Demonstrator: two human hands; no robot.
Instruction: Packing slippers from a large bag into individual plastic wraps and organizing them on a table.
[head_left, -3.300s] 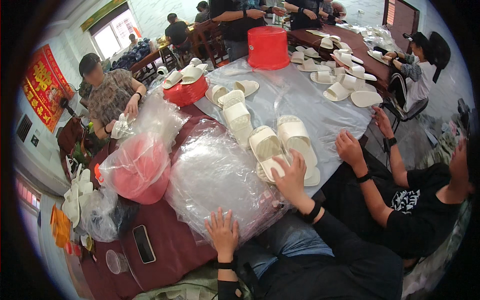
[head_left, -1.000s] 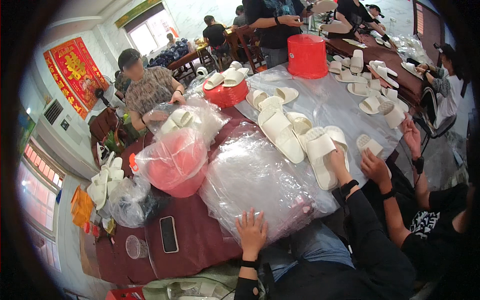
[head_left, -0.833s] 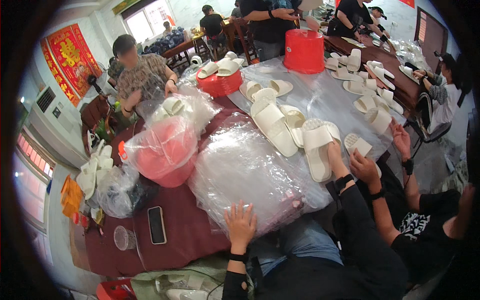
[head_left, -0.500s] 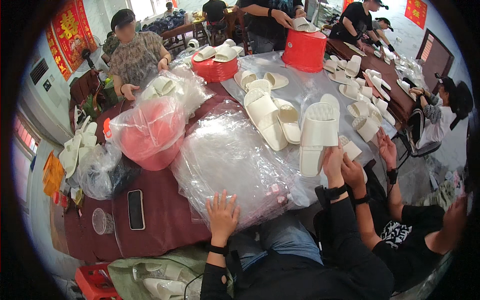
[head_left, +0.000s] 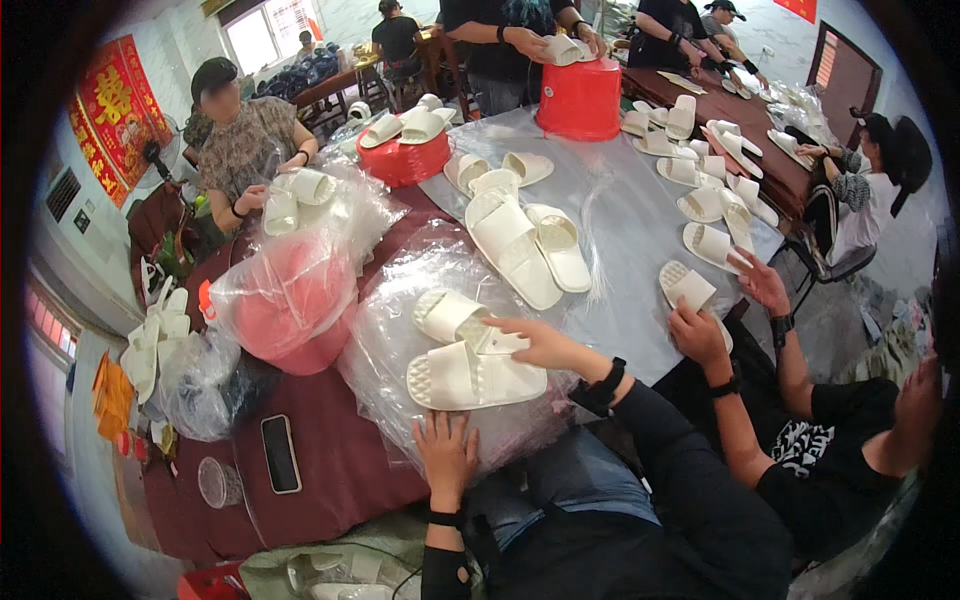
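A pair of white slide slippers lies side by side over the clear plastic bags (head_left: 375,350) in front of me: a far slipper (head_left: 448,318) and a near slipper (head_left: 475,380). My right hand (head_left: 548,345) reaches in from the right and grips the pair near the heel end, its fingers between the two soles. Flat on the near edge of the bags, my left hand (head_left: 447,460) has its fingers spread, the tips just below the near slipper.
More white slippers (head_left: 510,240) stand on the grey sheet (head_left: 630,240). A bag-covered red stool (head_left: 300,290), a phone (head_left: 281,455) and a clear tub (head_left: 219,485) are to the left. At right a co-worker's hand (head_left: 700,335) holds a slipper; another person (head_left: 245,140) stands across.
My right hand has brought the slipper pair leftward and down, from above the grey sheet to the plastic bags. My left hand stays spread at their near edge.
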